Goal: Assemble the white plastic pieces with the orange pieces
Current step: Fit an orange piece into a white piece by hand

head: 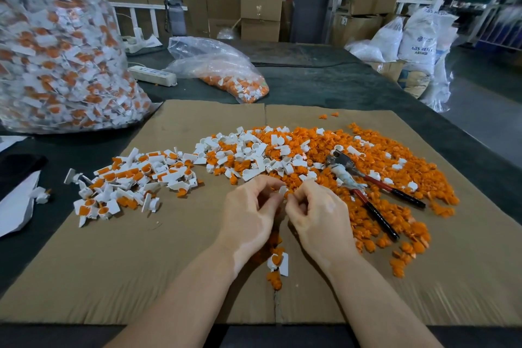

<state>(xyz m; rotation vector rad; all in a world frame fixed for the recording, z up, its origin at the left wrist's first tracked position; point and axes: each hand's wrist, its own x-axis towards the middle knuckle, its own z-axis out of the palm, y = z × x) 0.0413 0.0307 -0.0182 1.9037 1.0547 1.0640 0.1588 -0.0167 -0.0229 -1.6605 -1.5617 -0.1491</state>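
A small white piece [282, 190] sits pinched between both hands' curled fingers — left hand [250, 213], right hand [317, 216] — above the cardboard sheet [169, 248]; the orange pile [375, 167] lies beyond, pliers [367, 186] resting on it.

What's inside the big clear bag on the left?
The big clear bag is packed with white pieces that have orange pieces fitted in. Only those against the plastic show; the middle and bottom are hidden.
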